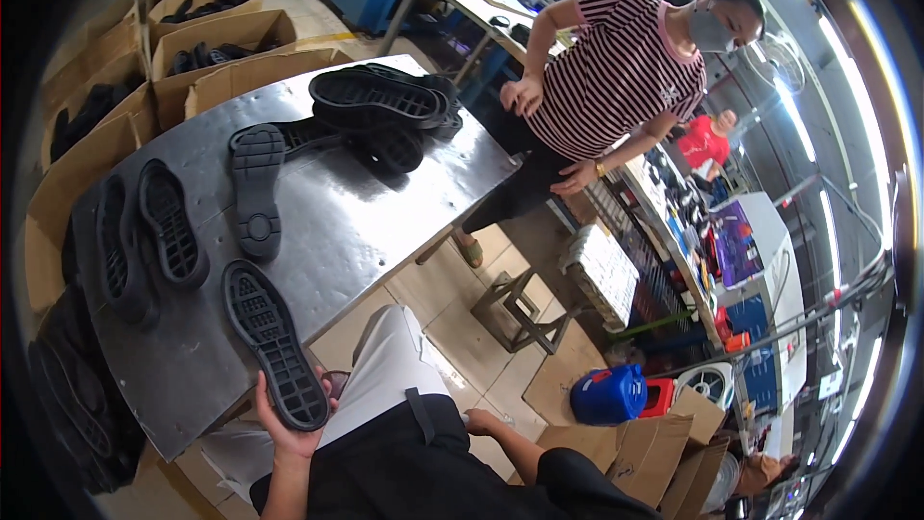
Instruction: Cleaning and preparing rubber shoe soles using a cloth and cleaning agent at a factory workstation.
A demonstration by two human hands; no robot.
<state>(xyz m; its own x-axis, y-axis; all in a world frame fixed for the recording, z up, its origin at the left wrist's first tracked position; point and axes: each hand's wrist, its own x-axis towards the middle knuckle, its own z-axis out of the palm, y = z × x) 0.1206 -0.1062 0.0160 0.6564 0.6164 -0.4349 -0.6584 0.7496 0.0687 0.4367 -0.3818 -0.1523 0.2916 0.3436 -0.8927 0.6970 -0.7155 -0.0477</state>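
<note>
My left hand [292, 429] grips the heel end of a black rubber shoe sole [276, 342], its ribbed, hollowed side facing up. The sole's toe end reaches over the metal table's edge. My right hand [478, 421] hangs low beside my right thigh, and its fingers are mostly hidden. Just beyond the held sole, another sole [257, 193] lies on the table with its smoother side up. Two soles, one nearer [173, 223] and one at the left edge [123, 255], lie hollow side up. A pile of black soles [380, 101] is heaped at the far end.
Cardboard boxes [221, 39] holding black soles line the far left side of the metal table [366, 221]. A masked person in a striped shirt [616, 77] stands across from me. To the right are a stool [525, 313], a blue drum [609, 395] and cardboard cartons [654, 448].
</note>
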